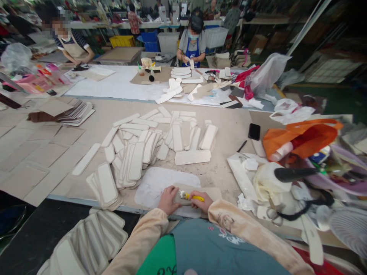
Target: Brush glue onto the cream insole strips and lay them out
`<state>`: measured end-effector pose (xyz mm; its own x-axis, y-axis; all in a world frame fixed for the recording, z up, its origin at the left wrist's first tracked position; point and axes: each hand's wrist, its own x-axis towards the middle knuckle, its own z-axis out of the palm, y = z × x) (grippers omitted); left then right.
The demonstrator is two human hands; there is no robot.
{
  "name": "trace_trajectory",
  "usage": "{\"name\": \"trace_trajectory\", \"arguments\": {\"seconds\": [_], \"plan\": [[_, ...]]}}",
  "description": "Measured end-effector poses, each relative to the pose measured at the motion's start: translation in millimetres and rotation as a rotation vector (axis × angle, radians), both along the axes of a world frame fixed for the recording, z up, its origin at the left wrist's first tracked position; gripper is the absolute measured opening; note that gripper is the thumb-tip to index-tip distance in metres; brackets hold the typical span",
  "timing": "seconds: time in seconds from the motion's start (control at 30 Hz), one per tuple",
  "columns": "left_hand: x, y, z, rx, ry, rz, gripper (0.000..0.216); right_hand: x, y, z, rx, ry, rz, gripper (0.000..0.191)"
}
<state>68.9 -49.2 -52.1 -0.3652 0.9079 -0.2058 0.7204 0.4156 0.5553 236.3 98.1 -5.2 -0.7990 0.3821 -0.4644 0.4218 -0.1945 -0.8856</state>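
My right hand [203, 202] is closed around the yellow handle of a brush [197, 198]. The whitish bristle end rests on a greyish-beige rounded strip [186, 201] lying flat at the table's near edge. At the strip's left end is my left hand [168, 200], thumb and fingers spanning it and holding it down. Under the work lies a white sheet [151, 183], with a beige board [213, 192] at its right. Just beyond, many similar off-white strips [134, 160] lie in overlapping piles.
More strips [86, 236] are stacked at lower left, beside a pile of flat panels [76, 112]. On the right are a black phone [254, 131], an orange bag [298, 137], a glue-smeared container [271, 179] and a fan [349, 225]. Co-workers [192, 42] work across the table.
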Motion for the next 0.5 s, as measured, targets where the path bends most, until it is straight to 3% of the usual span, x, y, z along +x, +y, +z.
{"name": "trace_trajectory", "arguments": {"seconds": [0.2,0.5], "plan": [[-0.5,-0.8,-3.1,0.013,0.023,-0.016,0.074,24.6,14.8,-1.9,0.019,-0.093,-0.130,0.015],[-0.9,-0.9,-1.5,0.046,0.050,-0.037,0.068,90.7,43.4,6.4,0.128,-0.201,-0.354,0.019]]}}
